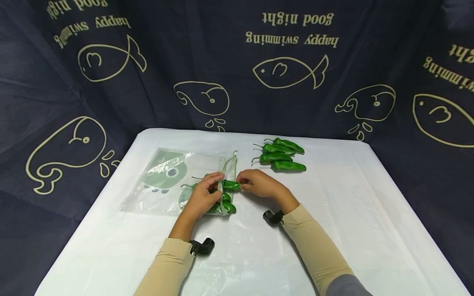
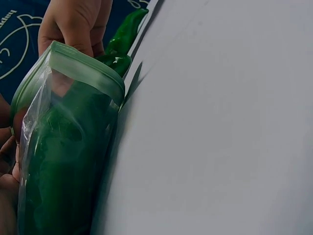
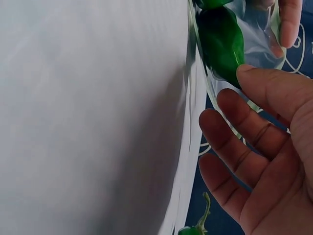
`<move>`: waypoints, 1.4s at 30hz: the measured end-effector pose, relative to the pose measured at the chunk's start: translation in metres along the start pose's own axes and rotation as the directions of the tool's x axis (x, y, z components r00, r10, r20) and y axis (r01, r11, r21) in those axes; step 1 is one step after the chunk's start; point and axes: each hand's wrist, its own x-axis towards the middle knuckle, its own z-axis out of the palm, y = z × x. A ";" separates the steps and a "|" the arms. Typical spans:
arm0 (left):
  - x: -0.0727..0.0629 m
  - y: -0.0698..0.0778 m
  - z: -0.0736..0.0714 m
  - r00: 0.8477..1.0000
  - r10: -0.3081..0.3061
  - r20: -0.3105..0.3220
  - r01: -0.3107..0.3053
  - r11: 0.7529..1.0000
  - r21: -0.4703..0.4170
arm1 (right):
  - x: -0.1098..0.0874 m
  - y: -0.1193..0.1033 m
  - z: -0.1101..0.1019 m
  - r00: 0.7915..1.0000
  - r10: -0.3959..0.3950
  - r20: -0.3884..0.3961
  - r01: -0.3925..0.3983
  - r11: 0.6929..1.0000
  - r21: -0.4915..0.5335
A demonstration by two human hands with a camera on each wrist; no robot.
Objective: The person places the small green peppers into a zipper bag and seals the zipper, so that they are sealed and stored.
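A clear zip bag point(image 1: 148, 201) with a green cartoon print lies flat at left, its mouth facing right. My left hand point(image 1: 203, 198) pinches the bag's edge by the mouth and holds it apart, as the left wrist view shows around the green zip band point(image 2: 88, 73). Several green peppers point(image 2: 63, 161) are inside the bag, some ends sticking out of the mouth. At the opening, my right hand point(image 1: 261, 183) pinches the end of a green pepper point(image 1: 231, 185), which is partly in the bag. The thumb point(image 3: 264, 81) is on the pepper's tip in the right wrist view.
Several loose green peppers point(image 1: 283, 157) lie in a group behind the right hand, stems pointing left. The white-covered table point(image 1: 333, 230) meets a dark curtain point(image 1: 229, 49) with fish drawings at its far edge. Each wrist wears a black band.
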 end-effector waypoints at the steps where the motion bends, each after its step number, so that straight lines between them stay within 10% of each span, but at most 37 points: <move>1: 0.000 0.000 0.000 1.000 0.000 0.000 0.000 1.000 0.000 | 0.001 -0.001 0.000 1.000 0.000 0.001 0.000 1.000 0.001; 42: 0.001 -0.001 -0.001 1.000 -0.006 0.002 0.006 1.000 -0.012 | 0.021 -0.005 0.010 1.000 0.013 -0.009 -0.013 1.000 -0.015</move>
